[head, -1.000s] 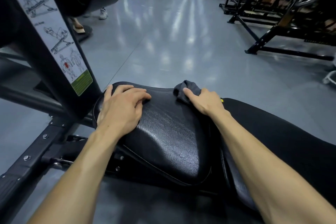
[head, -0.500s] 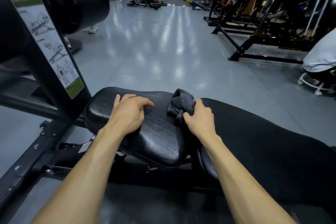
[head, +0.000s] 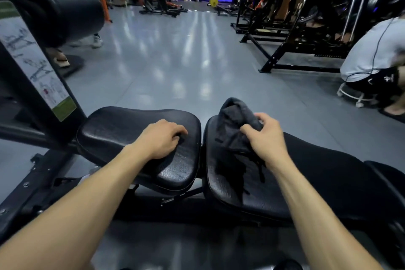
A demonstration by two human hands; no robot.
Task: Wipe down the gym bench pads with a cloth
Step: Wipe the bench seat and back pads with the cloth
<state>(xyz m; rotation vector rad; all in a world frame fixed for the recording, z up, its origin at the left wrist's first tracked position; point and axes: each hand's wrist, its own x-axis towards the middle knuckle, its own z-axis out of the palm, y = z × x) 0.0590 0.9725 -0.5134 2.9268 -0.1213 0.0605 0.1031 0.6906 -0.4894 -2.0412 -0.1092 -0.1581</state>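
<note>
A black gym bench lies across the view. Its small seat pad (head: pixel 114 129) is on the left and its long back pad (head: pixel 328 173) runs off to the right, with a narrow gap between them. My left hand (head: pixel 161 139) rests on the seat pad with its fingers curled under. My right hand (head: pixel 266 136) grips a bunched dark grey cloth (head: pixel 233 120) at the near end of the back pad, and the cloth's top stands up above the pad.
A black frame post with an instruction sticker (head: pixel 35 66) and a roller pad (head: pixel 57 9) stand at the left. A person in a light shirt (head: pixel 377 55) crouches at the right by black racks (head: pixel 295 35). Grey floor (head: pixel 186 61) stretches ahead.
My right hand has carried the cloth rightward off the seat pad onto the back pad and lifted it. The left hand's fingers have curled. The camera has pulled back and tilted up.
</note>
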